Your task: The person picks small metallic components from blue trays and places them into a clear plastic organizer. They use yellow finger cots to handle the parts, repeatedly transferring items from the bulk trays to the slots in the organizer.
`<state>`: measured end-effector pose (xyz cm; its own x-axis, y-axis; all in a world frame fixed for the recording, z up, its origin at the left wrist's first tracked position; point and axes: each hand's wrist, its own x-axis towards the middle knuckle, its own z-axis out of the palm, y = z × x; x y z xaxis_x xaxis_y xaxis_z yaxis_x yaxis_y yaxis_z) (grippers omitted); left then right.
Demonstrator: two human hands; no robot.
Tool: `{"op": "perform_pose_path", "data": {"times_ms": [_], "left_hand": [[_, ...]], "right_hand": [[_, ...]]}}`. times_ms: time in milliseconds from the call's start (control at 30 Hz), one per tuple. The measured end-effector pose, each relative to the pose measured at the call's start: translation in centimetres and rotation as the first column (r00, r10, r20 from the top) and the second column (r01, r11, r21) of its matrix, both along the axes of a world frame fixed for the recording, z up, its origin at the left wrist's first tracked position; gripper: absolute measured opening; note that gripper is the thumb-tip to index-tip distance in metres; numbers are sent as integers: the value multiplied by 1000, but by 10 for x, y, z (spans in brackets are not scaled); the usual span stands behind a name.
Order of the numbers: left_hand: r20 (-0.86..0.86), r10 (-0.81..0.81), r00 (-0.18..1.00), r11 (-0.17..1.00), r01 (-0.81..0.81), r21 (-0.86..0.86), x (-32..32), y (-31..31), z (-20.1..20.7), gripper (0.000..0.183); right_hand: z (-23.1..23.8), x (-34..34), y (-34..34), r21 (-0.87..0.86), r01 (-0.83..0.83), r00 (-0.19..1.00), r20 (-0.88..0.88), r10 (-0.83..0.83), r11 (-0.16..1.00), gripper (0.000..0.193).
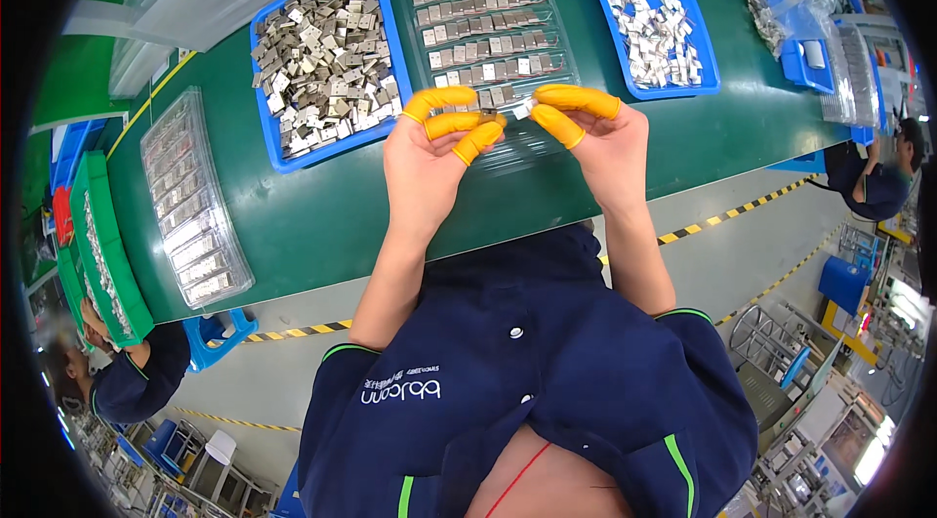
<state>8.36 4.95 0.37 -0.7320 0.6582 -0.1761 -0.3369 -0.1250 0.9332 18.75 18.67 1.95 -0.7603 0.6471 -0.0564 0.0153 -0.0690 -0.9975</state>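
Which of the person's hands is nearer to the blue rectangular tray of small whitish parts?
Right. The right hand is just below and left of the tray's lower left corner; the left hand is farther left, beyond the right hand.

I get bright, even light across the green table [327, 215], with glints on the clear plastic tray [237, 245] at left. White glare burns out patches near my right rim. Straight edges bow, black closes the corners, and distant machinery [800, 469] looks soft.
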Motion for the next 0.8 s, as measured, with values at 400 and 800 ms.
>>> {"op": "perform_pose_path", "data": {"times_ms": [400, 800], "left_hand": [[-124, -7, 992, 999, 1, -54, 10, -6, -10, 25], [20, -127, 992, 991, 128, -26, 5, -3, 4, 23]], "right_hand": [[-7, 3, -8, 211, -11, 998, 67, -3, 977, 18], [-12, 17, -22, 38, 65, 996, -68, -62, 997, 21]]}}
